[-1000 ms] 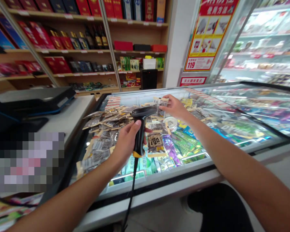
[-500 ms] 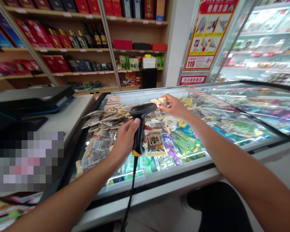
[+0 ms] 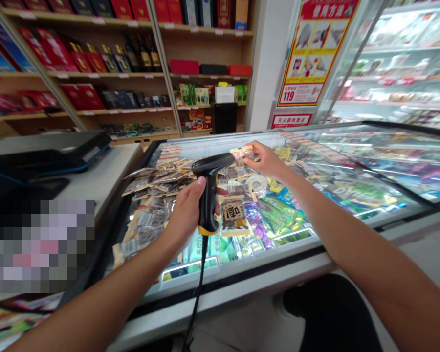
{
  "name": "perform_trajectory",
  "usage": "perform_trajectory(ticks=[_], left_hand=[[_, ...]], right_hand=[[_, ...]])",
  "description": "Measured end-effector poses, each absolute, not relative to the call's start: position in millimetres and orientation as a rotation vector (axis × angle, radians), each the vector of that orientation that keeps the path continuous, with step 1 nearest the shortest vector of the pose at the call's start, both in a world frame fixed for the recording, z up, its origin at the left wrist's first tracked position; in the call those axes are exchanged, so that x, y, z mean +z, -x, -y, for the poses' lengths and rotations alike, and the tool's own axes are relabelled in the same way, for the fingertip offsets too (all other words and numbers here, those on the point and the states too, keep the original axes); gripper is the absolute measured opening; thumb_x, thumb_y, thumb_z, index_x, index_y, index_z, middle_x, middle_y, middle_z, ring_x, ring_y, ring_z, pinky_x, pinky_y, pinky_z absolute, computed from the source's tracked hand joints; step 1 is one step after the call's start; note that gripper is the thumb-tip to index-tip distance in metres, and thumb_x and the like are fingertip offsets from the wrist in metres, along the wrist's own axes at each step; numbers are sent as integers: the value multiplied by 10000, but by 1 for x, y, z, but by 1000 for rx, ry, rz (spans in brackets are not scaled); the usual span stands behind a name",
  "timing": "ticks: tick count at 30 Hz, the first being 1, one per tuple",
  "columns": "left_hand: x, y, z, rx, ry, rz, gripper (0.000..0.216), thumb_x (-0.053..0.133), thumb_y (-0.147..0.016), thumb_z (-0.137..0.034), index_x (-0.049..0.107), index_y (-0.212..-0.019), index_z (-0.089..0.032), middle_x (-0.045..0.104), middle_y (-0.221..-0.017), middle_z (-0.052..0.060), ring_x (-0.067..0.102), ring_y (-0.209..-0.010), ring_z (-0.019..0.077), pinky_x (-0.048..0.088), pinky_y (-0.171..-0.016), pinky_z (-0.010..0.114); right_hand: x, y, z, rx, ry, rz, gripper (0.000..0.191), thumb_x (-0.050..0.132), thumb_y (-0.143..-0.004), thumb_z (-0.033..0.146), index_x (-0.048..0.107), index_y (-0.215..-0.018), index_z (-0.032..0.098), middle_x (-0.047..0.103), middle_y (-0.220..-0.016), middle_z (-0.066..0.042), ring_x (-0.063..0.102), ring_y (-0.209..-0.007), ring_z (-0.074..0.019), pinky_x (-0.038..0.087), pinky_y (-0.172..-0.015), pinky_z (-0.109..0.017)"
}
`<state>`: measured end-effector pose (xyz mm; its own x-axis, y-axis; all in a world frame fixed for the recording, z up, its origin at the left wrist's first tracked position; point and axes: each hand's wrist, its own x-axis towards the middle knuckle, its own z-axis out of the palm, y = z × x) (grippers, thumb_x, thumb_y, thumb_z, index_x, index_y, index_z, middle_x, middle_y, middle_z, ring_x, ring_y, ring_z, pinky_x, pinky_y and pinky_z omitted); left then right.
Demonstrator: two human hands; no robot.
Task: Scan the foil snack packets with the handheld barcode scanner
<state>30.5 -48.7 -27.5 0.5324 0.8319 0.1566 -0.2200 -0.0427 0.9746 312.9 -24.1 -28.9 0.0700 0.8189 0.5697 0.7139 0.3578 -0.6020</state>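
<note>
My left hand (image 3: 187, 208) is wrapped round the handle of a black barcode scanner (image 3: 207, 195) with a yellow base, its cord hanging down. The scanner's head points right, towards a small snack packet (image 3: 242, 155) with a clear window and tan edges. My right hand (image 3: 264, 160) pinches that packet at its right side. Below them, a packet with large dark characters (image 3: 233, 215) lies on the glass top, beside a roll of clear tape (image 3: 256, 186). Many similar packets (image 3: 150, 215) are heaped to the left of the scanner.
The glass-topped freezer (image 3: 278, 261) holds colourful bags under its lid. A white counter (image 3: 113, 171) with a black device (image 3: 55, 149) stands on the left. Shelves (image 3: 132, 76) of boxes and bottles line the back; a lit display case (image 3: 396, 73) is at right.
The scanner in my left hand has shifted slightly left and up. A little more of the packet in my right hand now shows beyond the scanner's head.
</note>
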Motion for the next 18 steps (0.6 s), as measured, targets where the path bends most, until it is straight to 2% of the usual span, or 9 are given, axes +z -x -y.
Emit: perform_trajectory(ticks=[4,8,12,18], left_hand=[[-29,-31,48,934,-1366,-595,579,571,-866,-677,714,-953,-123,774,-875,127,566,-461,111,419,-398,221],[-27,-32,48,933,-1382,-616,618,568,-853,-701,727,-880,-104,761,-808,130,555,-452,105,413,-391,212],[-28,-32,48,937,-1358,-591,597,582,-854,-693,728,-939,-120,777,-871,121,581,-469,109,435,-401,219],[-24,-32,50,886,-1373,-632,681,554,-852,-736,745,-922,-86,656,-546,58,554,-429,117,417,-395,198]], right_hand=[[-29,-313,24,128,1404,1667,302,668,-792,321,578,-1066,232,688,-1058,-65,656,-913,-239,536,-896,-419],[-28,-313,25,148,1391,1664,298,670,-791,316,589,-1065,230,683,-1055,-66,658,-922,-243,537,-893,-417],[-27,-310,27,174,1365,1657,309,683,-787,306,600,-1074,228,678,-1060,-70,664,-938,-244,534,-901,-407],[-25,-304,30,213,1357,1670,322,674,-815,335,586,-1106,230,688,-1110,-74,676,-976,-253,540,-917,-421]])
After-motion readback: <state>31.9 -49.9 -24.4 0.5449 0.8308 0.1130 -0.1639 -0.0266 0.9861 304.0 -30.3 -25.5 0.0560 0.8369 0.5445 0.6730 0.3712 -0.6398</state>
